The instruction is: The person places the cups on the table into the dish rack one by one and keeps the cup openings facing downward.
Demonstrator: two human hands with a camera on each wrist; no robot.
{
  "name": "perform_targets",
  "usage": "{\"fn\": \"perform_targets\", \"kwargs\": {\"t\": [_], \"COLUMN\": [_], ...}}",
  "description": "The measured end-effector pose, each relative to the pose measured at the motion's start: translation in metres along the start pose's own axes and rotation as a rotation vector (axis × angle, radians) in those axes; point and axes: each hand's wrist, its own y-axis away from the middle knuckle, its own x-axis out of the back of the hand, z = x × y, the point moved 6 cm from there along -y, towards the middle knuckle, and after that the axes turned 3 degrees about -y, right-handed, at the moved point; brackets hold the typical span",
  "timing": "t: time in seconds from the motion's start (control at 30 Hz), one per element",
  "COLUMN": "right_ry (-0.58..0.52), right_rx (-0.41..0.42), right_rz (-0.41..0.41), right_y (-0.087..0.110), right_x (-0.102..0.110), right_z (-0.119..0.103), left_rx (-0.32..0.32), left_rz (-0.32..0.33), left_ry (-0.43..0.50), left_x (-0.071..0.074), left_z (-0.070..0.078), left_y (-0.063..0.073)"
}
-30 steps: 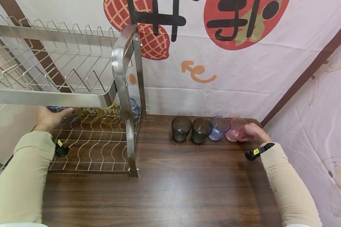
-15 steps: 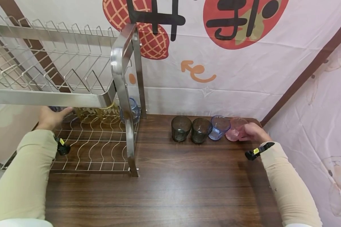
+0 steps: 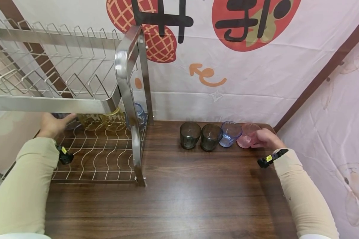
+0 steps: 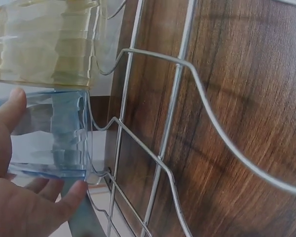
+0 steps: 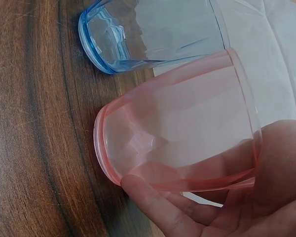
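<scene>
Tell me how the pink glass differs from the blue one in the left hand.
The pink glass stands on the wooden tabletop; the blue glass is inside the metal rack. The right hand grips the pink glass; the left hand grips the blue glass. Both are see-through.

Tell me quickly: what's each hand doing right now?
Left hand: closed, holding a blue glass.
Right hand: closed, holding the pink glass.

A two-tier rack stands on the table's left side, cups along the back of its lower tier, the left hand around the leftmost in view. To its right, four tumblers line the rear edge before a hanging cloth, the right hand at the rightmost.
</scene>
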Motion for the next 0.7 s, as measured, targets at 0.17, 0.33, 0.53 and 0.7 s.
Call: {"fn": "perform_targets", "kwargs": {"t": [0.17,0.33,0.53,0.7], "right_ry": [-0.003,-0.016,-0.049,-0.08], "right_rx": [-0.011,-0.027,-0.04,-0.033], "right_rz": [0.015,0.031,0.022,0.011], "right_y": [-0.001,0.0,-0.001,-0.001], "right_x": [0.001,0.001,0.0,0.001], "right_z": [0.0,0.0,0.001,0.002], "left_rx": [-0.012,-0.02,-0.097,-0.068], "left_rz": [-0.014,0.006,0.049,0.149], "left_ry": [-0.017,0.036,0.105,0.108], "left_x": [0.003,0.006,0.012,0.023], "left_z": [0.0,0.001,0.003,0.008], "left_y": [0.001,0.003,0.004,0.007]}}
